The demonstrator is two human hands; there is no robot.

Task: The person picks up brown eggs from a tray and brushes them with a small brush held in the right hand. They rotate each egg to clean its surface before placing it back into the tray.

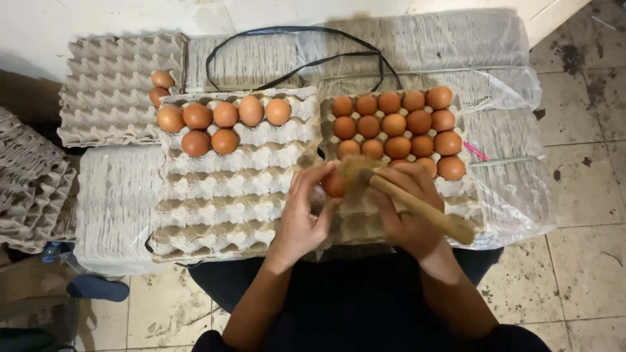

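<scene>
While my left hand (301, 218) is clamped on one egg (333, 185) and my right hand (407, 208) grips the brush (417, 207), I'd judge approx. seven eggs done in the left tray (228, 195), most still in the right tray (365, 221).

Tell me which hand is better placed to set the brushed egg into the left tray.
Left. The left hand already holds the egg beside the left tray, likely an easy move. The right hand is busy gripping the wooden brush.
</scene>
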